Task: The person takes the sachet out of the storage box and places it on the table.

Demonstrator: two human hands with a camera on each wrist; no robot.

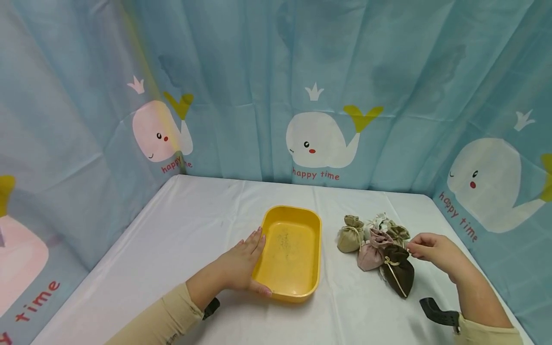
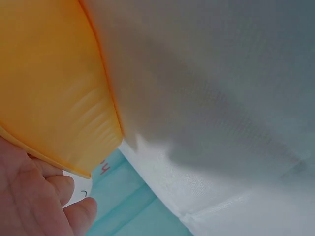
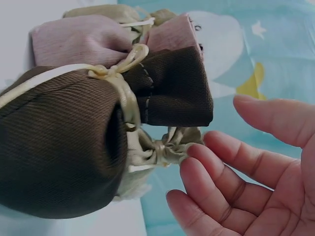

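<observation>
My left hand (image 1: 241, 266) rests along the left rim of a yellow plastic tray (image 1: 293, 258), its fingers fairly straight and the thumb by the near corner. On the right sits a cluster of small drawstring pouches. A dark brown pouch (image 1: 398, 275) with a cream cord lies in front, and a pink pouch (image 1: 369, 256) leans beside it. Behind the brown one is an olive pouch (image 3: 172, 145), its neck tied. At that neck are the fingertips of my right hand (image 1: 440, 253); in the right wrist view the thumb stands apart and nothing is pinched.
A beige pouch (image 1: 350, 238) stands at the cluster's left, with a whitish pouch (image 1: 379, 221) at the back. White cloth (image 1: 194, 215) covers the table. Blue curtains (image 1: 241, 96) printed with whales enclose its back and sides.
</observation>
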